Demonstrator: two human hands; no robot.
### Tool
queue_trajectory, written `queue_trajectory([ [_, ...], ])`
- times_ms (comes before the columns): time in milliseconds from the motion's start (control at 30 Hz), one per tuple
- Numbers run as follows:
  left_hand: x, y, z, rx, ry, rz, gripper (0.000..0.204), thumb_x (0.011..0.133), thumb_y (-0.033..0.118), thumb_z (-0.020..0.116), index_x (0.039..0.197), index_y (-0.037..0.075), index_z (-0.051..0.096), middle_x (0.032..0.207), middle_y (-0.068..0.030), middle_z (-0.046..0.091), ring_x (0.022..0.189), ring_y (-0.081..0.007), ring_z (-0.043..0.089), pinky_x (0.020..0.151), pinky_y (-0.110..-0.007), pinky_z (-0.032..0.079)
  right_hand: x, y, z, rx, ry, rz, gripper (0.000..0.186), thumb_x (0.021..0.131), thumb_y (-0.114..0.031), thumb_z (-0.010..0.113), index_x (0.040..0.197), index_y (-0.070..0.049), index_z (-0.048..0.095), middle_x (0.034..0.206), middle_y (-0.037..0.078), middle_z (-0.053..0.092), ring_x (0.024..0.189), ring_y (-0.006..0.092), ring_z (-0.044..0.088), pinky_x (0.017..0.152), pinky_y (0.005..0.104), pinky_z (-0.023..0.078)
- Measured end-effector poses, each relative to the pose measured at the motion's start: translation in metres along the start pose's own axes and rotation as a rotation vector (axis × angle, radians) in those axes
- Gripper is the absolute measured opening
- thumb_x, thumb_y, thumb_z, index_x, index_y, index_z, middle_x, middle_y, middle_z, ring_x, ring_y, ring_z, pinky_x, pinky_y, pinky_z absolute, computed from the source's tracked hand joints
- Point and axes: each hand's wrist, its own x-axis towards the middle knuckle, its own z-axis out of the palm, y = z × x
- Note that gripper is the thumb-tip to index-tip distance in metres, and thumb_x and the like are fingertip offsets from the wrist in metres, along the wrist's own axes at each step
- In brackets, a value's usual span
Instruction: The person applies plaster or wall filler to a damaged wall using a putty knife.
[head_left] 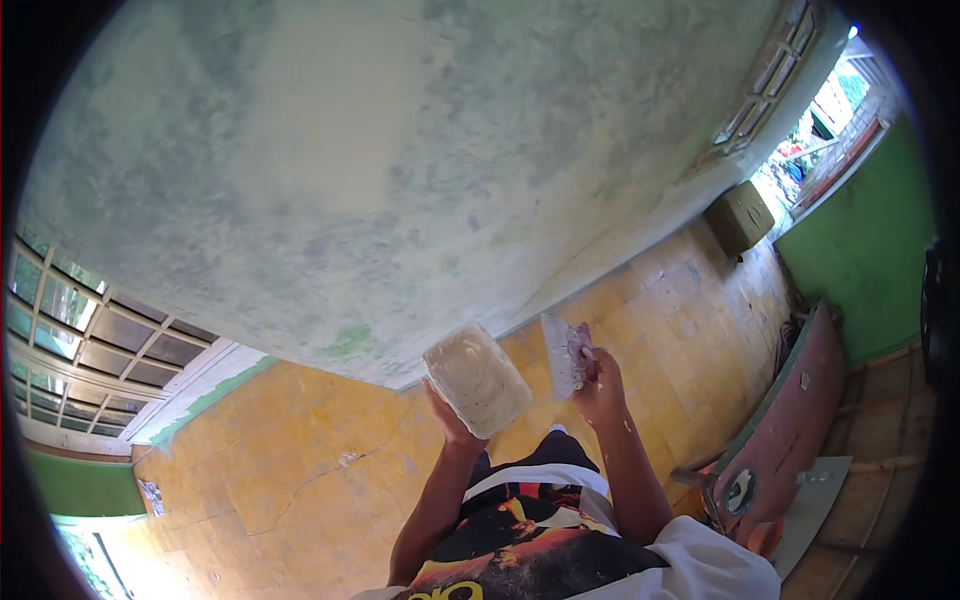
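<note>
My left hand (450,418) grips a rectangular tub of pale putty (478,380) from its left side. Creamy filler fills it, smoothed and ridged on top. A little to the right, my right hand (601,388) is closed on the handle of a wide putty knife (562,358). Its flat blade points up and to the left, with putty smeared near the handle, and it is apart from the tub. Specks of putty dot my right wrist. Ahead of both hands rises a wall (330,130) with patchy grey-green and whitish filler; neither hand touches it.
Yellow-orange tiles (330,460) cover the floor. Paned windows (90,330) stand at left. A small box-like cabinet (740,218) sits at the wall's far right end. At right, a reddish curved panel (790,420) leans near an orange bucket (765,537) and a green partition (870,250).
</note>
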Motion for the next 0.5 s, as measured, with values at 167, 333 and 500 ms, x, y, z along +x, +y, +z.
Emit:
queue_trajectory([
  [167, 0.003, -0.058, 0.036, 0.061, 0.023, -0.1, 0.08, 0.103, 0.076, 0.025, 0.156, 0.02, 0.048, 0.151, -0.0069, 0.056, 0.137, -0.0331, 0.057, 0.114, -0.055, 0.046, -0.026, -0.034, 0.015, -0.045, 0.016, -0.013, 0.024, 0.1, -0.012, 0.066, 0.121, -0.003, 0.062, 0.108, 0.007, 0.072, 0.098, 0.0196, 0.073, 0.086, 0.0378, 0.062],
  [333, 0.018, -0.138, 0.053, 0.071, 0.072, -0.123, 0.085, 0.101, 0.079, 0.024, 0.16, 0.02, 0.042, 0.157, -0.0093, 0.051, 0.14, -0.0376, 0.052, 0.117, -0.058, 0.042, -0.044, -0.1, -0.014, -0.388, -0.082, -0.102, 0.027, 0.098, -0.009, 0.069, 0.123, 0.0, 0.063, 0.105, 0.005, 0.072, 0.089, 0.0161, 0.072, 0.074, 0.0304, 0.06],
  [500, 0.026, -0.22, 0.076, 0.079, 0.013, -0.133, 0.083, 0.101, 0.077, 0.03, 0.159, 0.019, 0.043, 0.156, -0.0113, 0.051, 0.139, -0.0378, 0.054, 0.114, -0.058, 0.045, -0.071, -0.187, -0.049, -0.831, -0.108, -0.14, 0.027, 0.094, -0.008, 0.072, 0.12, 0.0, 0.068, 0.105, 0.005, 0.07, 0.085, 0.0076, 0.065, 0.064, 0.0239, 0.051],
])
